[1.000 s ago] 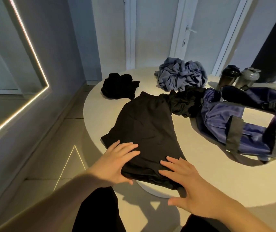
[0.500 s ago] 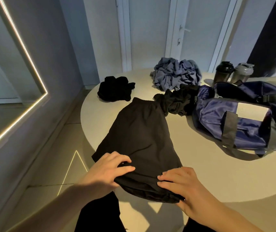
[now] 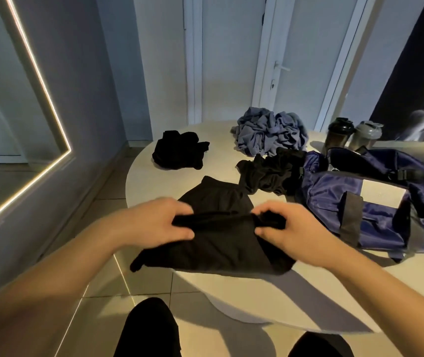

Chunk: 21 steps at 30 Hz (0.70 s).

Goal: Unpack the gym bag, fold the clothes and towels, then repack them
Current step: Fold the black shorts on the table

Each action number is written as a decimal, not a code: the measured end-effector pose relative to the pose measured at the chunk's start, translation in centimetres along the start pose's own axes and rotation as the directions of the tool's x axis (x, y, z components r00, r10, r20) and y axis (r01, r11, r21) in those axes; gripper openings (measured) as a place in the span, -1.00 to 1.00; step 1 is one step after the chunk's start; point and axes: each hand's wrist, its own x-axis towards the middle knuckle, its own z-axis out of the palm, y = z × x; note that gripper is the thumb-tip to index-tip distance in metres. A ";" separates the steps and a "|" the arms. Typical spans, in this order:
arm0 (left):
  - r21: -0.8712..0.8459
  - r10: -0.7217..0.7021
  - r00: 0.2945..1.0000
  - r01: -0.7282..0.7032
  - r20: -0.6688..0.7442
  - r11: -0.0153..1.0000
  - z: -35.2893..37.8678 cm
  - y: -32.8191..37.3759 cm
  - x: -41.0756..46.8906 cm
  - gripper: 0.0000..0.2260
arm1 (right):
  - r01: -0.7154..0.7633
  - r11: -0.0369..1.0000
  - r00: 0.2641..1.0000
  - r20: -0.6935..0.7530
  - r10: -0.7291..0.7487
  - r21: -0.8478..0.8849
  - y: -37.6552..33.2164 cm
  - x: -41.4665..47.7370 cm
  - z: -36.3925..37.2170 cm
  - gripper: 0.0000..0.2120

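Observation:
A black garment (image 3: 218,243) lies on the round table (image 3: 360,284) near its front edge. My left hand (image 3: 159,222) grips its near hem at the left, and my right hand (image 3: 283,228) pinches the same hem at the right. Both hold the hem lifted and carried over the garment's middle. A navy gym bag (image 3: 375,202) lies open to the right. A crumpled black piece (image 3: 270,173) sits at the bag's mouth. Another black bundle (image 3: 177,150) lies at the far left. A crumpled grey-blue cloth (image 3: 270,132) sits at the back.
Two shaker bottles, one dark (image 3: 337,135) and one grey (image 3: 365,135), stand behind the bag. A wall with a lit mirror edge (image 3: 38,81) runs along the left. White doors (image 3: 296,60) are behind the table. My legs (image 3: 149,331) are at the table's near side.
Both hands went from lying flat on the garment's near end to gripping the hem, then lifted it away from me, folding it over the middle.

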 end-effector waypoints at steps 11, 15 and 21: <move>0.301 -0.140 0.945 0.231 -0.294 0.925 -0.8 -4.3 16.6 -0.70 | -0.265 0.956 0.963 -0.094 0.254 -0.129 7.4 15.9 0.3 -0.64; 0.432 -0.124 0.928 0.279 -0.352 0.858 1.8 -4.9 18.7 -0.75 | -0.337 0.926 0.936 -0.168 0.310 -0.170 9.4 16.5 2.0 -0.58; 0.425 0.054 0.835 0.223 -0.548 0.877 5.0 -6.5 19.4 -0.50 | -0.063 0.800 0.935 -0.315 -0.161 -0.596 9.0 15.7 4.4 -0.57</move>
